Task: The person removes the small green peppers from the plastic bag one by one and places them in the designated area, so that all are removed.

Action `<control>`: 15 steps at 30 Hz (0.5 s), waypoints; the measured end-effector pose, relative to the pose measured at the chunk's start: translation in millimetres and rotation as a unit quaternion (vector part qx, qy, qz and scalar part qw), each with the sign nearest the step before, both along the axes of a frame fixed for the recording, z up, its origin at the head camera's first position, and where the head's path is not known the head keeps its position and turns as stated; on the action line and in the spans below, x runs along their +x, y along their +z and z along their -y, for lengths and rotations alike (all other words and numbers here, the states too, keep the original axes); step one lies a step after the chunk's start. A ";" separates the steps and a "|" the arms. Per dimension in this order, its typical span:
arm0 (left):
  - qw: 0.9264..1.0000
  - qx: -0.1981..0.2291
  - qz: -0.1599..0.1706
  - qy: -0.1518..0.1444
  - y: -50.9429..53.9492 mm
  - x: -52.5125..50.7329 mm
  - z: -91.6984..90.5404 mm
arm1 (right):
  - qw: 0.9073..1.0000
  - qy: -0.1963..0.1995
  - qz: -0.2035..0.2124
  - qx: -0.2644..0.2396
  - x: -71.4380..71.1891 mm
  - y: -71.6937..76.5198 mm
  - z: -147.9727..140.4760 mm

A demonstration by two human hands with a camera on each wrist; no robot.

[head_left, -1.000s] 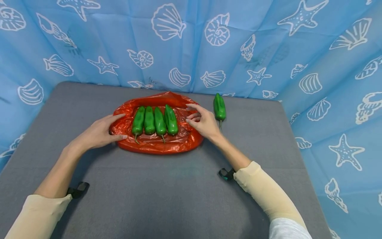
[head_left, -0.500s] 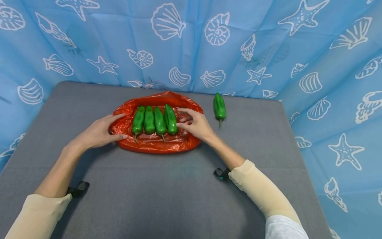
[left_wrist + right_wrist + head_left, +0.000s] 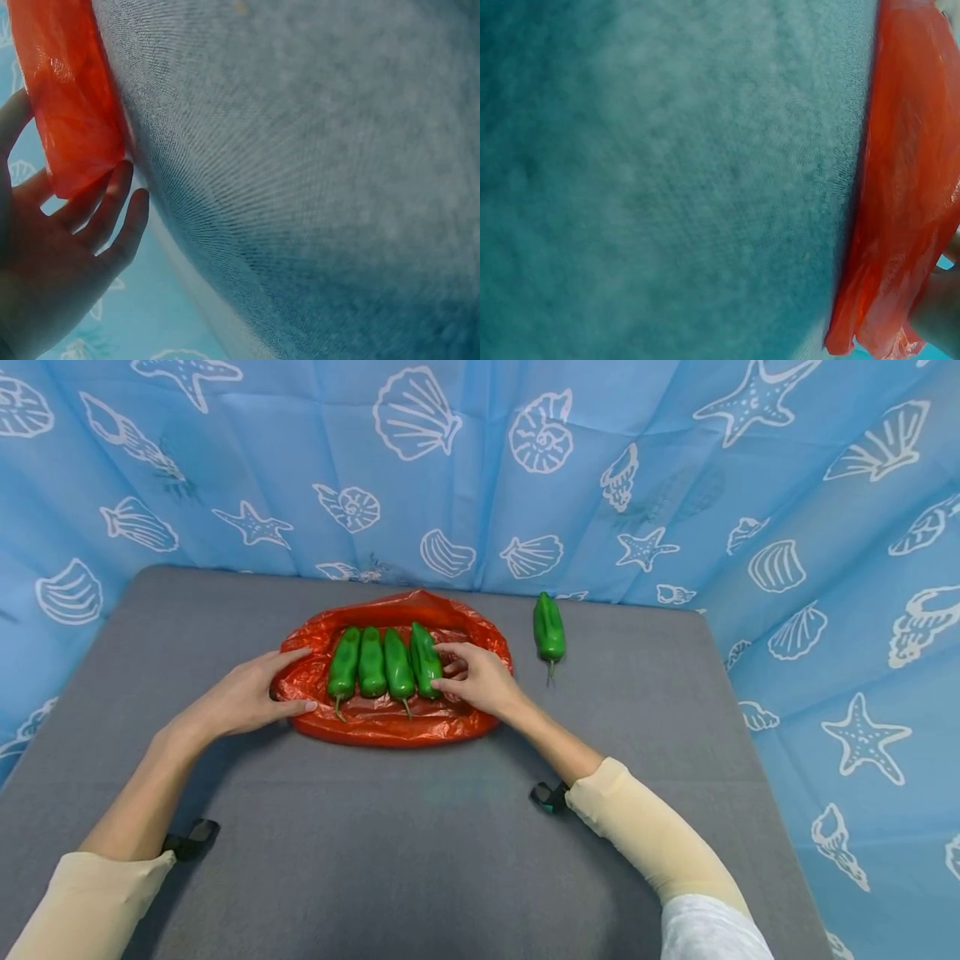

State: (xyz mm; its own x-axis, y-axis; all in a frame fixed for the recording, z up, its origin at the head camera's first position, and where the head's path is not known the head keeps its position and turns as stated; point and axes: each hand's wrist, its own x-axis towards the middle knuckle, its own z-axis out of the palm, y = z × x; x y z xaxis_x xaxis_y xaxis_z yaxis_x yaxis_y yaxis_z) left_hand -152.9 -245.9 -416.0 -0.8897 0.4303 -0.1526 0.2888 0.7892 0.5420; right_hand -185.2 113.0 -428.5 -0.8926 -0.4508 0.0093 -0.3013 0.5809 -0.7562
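A red plastic bag (image 3: 408, 732) lies spread on the grey table with its mouth up. Several green peppers (image 3: 372, 662) lie side by side in it. My left hand (image 3: 243, 695) is at the bag's left end, thumb on the near rim and fingers along the far side; in the left wrist view its spread fingers touch the red plastic. My right hand (image 3: 487, 681) reaches in over the right rim. Its thumb and index fingertips, held apart, touch the right side of the rightmost pepper (image 3: 424, 664). The other right fingers are partly hidden.
One more green pepper (image 3: 550, 631) lies on the grey table (image 3: 420, 852), right of the bag near the back edge. A blue curtain (image 3: 480, 477) with white shells and starfish hangs behind the table and along its sides.
My right hand has moved left from the bag's right part to the rightmost pepper, its thumb and index finger still spread apart. My left hand has stayed at the bag's left end.
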 end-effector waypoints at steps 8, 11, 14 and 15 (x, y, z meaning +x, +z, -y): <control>1.000 -0.003 0.001 0.004 -0.5 1.0 0.0 | 0.999 0.025 0.007 0.037 -0.8 -2.3 3.7; 1.000 -0.006 0.002 0.004 -0.7 0.4 -0.3 | 0.998 0.034 0.006 0.048 -0.9 -2.7 4.5; 1.000 -0.006 0.003 0.003 -0.6 -0.1 -0.3 | 0.996 0.047 0.000 0.070 -1.3 -3.1 5.3; 1.000 -0.007 0.003 0.002 -0.6 -0.2 -0.3 | 0.996 0.051 -0.001 0.075 -1.4 -2.9 5.6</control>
